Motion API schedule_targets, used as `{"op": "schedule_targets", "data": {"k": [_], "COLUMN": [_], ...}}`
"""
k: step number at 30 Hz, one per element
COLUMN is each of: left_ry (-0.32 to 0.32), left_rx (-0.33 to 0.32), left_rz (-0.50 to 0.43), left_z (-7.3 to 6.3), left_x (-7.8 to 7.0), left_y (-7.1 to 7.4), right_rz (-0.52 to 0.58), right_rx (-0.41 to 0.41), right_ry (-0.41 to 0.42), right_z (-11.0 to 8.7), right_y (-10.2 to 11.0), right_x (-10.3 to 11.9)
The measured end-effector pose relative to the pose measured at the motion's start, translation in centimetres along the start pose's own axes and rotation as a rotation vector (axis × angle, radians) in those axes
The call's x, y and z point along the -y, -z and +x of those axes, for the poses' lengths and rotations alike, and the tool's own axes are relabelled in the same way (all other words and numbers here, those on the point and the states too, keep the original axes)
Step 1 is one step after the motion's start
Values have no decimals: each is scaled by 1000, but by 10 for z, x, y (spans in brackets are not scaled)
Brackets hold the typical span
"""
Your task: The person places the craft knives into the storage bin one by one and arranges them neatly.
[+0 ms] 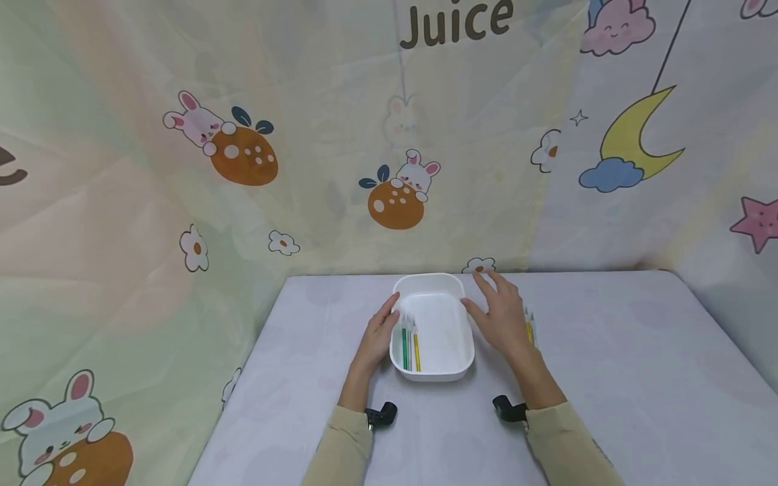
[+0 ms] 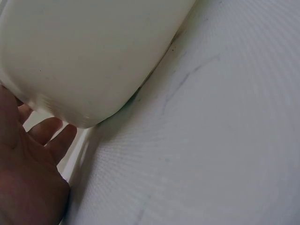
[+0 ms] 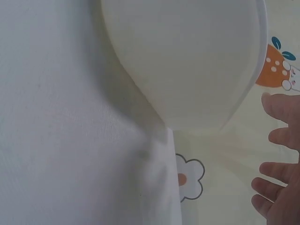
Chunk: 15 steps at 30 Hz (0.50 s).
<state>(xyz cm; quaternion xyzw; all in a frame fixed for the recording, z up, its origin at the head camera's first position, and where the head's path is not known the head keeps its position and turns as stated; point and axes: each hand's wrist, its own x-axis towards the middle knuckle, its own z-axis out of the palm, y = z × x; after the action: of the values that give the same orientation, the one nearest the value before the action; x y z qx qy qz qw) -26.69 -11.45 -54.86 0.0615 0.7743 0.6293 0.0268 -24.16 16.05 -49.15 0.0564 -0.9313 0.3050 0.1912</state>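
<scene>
A white, deep rectangular tray (image 1: 440, 351) with rounded corners stands on the table. Inside, along its left side, lie a few slim pen-like sticks (image 1: 410, 347), green, pale and yellow, with whitish far ends. My left hand (image 1: 373, 341) holds the tray's left side, thumb over the rim and fingers against the outer wall (image 2: 84, 61). Beside the far right corner, my right hand (image 1: 501, 317) has its fingers spread, its thumb close to the rim. In the right wrist view those fingers (image 3: 281, 112) stand apart from the tray with nothing between them.
More slim sticks (image 1: 530, 327), some yellow, lie on the table just right of my right hand, partly hidden by it. A pale cloth covers the table (image 1: 638, 378). Behind its far edge hangs a printed curtain (image 1: 328, 135) with rabbits and flowers.
</scene>
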Motion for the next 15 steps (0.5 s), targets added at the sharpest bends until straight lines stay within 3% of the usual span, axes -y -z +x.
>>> {"op": "schedule_targets", "data": {"k": [10,15], "left_ry": [-5,1], "left_rx": [4,-3], "left_rz": [2,15], "left_z": [-1,-2], "left_x": [-2,-3], "left_y": [-1,0], "right_rz": [-8,53], "right_rx": [9,40], "right_ry": [-30,-47], "right_z": [2,2], "right_y": [2,3], "right_x": [-5,-13]}}
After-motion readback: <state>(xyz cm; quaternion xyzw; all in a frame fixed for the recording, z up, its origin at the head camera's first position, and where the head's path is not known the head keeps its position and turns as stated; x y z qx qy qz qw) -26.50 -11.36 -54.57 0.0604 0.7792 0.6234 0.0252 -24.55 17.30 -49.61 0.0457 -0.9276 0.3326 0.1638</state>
